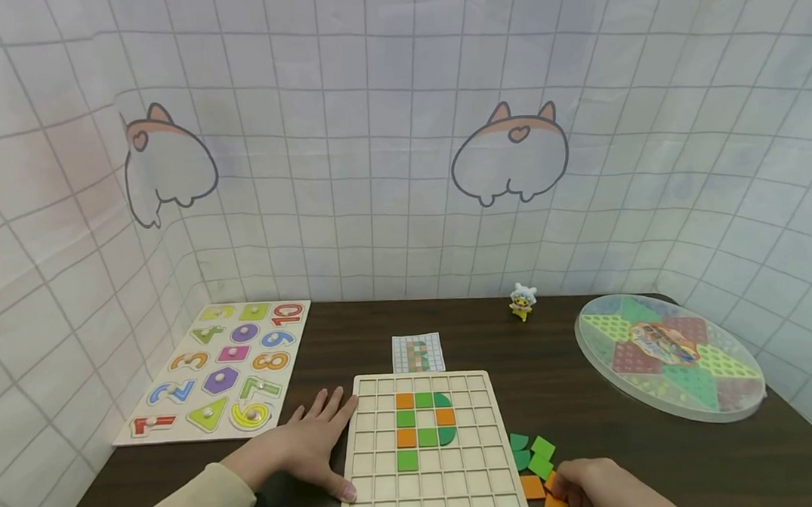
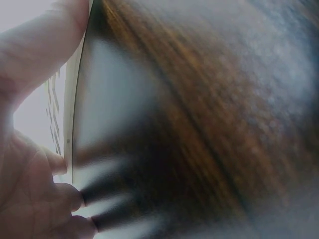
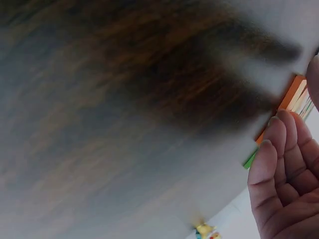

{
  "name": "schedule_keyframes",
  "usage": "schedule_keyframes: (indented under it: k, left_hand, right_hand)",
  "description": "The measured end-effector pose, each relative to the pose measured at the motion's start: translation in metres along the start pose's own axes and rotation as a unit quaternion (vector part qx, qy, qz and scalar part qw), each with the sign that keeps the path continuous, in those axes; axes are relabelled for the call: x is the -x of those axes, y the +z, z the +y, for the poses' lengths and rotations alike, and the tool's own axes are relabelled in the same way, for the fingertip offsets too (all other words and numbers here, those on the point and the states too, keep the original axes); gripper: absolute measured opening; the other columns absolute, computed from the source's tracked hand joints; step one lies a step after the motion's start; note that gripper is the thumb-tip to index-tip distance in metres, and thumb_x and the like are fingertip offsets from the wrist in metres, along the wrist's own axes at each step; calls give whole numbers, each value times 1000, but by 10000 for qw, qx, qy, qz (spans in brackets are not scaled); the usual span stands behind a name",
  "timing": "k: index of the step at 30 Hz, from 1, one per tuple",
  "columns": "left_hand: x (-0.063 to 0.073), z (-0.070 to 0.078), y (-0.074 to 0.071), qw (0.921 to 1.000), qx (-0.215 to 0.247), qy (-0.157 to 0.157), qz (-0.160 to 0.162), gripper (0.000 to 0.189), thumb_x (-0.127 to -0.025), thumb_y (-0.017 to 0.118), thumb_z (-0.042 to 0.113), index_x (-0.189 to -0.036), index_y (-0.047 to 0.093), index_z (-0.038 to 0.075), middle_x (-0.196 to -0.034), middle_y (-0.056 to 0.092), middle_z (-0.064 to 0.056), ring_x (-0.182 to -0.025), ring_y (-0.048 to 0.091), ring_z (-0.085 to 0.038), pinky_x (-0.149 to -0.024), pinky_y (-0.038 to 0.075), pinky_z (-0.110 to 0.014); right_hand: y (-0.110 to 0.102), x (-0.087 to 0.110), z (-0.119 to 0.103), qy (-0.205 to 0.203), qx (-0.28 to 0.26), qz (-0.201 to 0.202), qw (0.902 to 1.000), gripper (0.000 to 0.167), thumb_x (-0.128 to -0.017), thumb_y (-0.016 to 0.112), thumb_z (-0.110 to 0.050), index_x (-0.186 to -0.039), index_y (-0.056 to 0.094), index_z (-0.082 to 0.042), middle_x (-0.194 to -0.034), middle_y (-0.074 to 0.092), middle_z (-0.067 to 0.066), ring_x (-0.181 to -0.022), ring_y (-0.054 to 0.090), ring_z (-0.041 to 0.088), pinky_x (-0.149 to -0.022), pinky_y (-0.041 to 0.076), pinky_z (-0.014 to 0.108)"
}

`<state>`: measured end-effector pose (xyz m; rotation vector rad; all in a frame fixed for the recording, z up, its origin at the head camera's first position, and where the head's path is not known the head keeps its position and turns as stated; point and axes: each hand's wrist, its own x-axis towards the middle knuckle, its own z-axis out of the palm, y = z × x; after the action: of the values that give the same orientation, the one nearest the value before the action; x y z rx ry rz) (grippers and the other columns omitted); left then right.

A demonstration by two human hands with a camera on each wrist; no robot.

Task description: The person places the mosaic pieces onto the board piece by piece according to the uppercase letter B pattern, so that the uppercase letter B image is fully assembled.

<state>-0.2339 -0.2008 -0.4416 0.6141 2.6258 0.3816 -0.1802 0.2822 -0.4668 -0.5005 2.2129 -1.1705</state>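
Note:
A pale wooden grid board (image 1: 375,488) lies in front of me, with orange, light green and rounded dark green tiles forming a P-like shape. My left hand (image 1: 312,443) is spread at the board's left edge, thumb and fingertips touching it. Beside the board's right edge my right hand (image 1: 596,483) reaches with bent fingers into the loose orange tiles (image 1: 533,488). In the right wrist view its fingertips touch an orange tile (image 3: 294,92), thumb close by; whether they pinch it is unclear. Light green tiles (image 1: 542,448) and dark green rounded tiles (image 1: 520,459) lie just beyond that hand.
A small printed pattern card (image 1: 417,353) touches the board's far edge. At left lies a number puzzle board (image 1: 210,368); at right, a round game board (image 1: 669,355). A small figurine (image 1: 522,301) stands at the back, before a grid-patterned cloth (image 1: 348,173).

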Motion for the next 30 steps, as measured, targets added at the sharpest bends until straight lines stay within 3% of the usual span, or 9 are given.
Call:
schedule_keyframes:
  k: [2, 5, 6, 8, 14, 20, 23, 27, 30]
  left_hand:
    - [0, -1, 0, 10000, 22, -5, -25, 144, -58, 70, 92, -167, 9, 20, -172, 4, -20, -158, 0, -46, -118, 11, -75]
    - [-1, -1, 1, 10000, 33, 6, -37, 144, -58, 70, 92, -167, 9, 20, -172, 4, -20, -158, 0, -46, -118, 11, -75]
    - [-1, -1, 1, 10000, 30, 6, -40, 144, -58, 70, 92, -167, 9, 21, -172, 4, -20, -158, 0, -46, -118, 11, -75]
    - [-1, -1, 1, 10000, 23, 1, -43, 144, -58, 70, 92, -167, 8, 21, -172, 4, -20, -158, 0, -46, -118, 12, -75]
    - [0, 0, 0, 10000, -7, -24, -34, 145, -57, 70, 92, -167, 8, 21, -172, 4, -19, -158, 1, -46, -118, 11, -75]
    - [-1, -2, 1, 10000, -2, 10, -19, 144, -57, 70, 92, -167, 9, 21, -172, 4, -20, -158, 1, -46, -118, 12, -75]
    - [-1, -3, 1, 10000, 8, 18, -25, 144, -57, 70, 92, -167, 8, 21, -172, 4, -20, -158, 1, -46, -118, 12, -75]
    - [-2, -3, 2, 10000, 32, -12, -50, 144, -57, 71, 92, -167, 8, 22, -172, 4, -19, -158, 1, -46, -118, 11, -75]
    - [-3, -2, 1, 10000, 28, -22, -40, 144, -57, 71, 92, -167, 9, 22, -172, 4, -19, -158, 1, -46, -118, 12, -75]
  right_hand:
    - [1, 0, -2, -79, 173, -24, 9998, 19, -103, 59, -22, -107, 72, -9, -86, 67, -9, -71, 56, 4, -64, 47, 24]
    - [1, -2, 8, -1132, 1255, 19, 9856, 15, -97, 71, -18, -109, 71, -9, -86, 64, -15, -70, 54, -2, -60, 47, 22]
    - [0, -3, 12, -1215, 1267, 17, 9845, 15, -97, 72, -20, -109, 71, -11, -86, 64, -16, -70, 54, -4, -60, 47, 22]
    - [-4, -6, 24, -1270, 1283, 19, 9836, 14, -96, 72, -21, -108, 71, -14, -85, 65, -16, -70, 55, -4, -59, 48, 21]
    - [-13, -16, 48, -829, 1384, -72, 9869, 8, -96, 73, -30, -103, 72, -28, -84, 66, -17, -70, 60, -1, -61, 51, 23]
    - [-23, -22, 55, -734, 1635, -55, 9838, 17, -93, 75, -43, -105, 71, -32, -86, 68, -17, -72, 61, 0, -63, 53, 24]
    - [-18, -10, 4, -642, 1796, 131, 9816, 17, -91, 77, -40, -101, 70, -28, -84, 67, -16, -71, 59, -1, -62, 52, 23]
    - [-2, 6, -79, -628, 1773, 405, 9813, 13, -91, 78, -22, -98, 69, -15, -85, 69, -13, -71, 58, -2, -64, 52, 22]
    - [5, 1, -100, -669, 1598, 597, 9831, 15, -90, 78, -15, -100, 69, -9, -86, 71, -8, -71, 60, -2, -63, 53, 22]
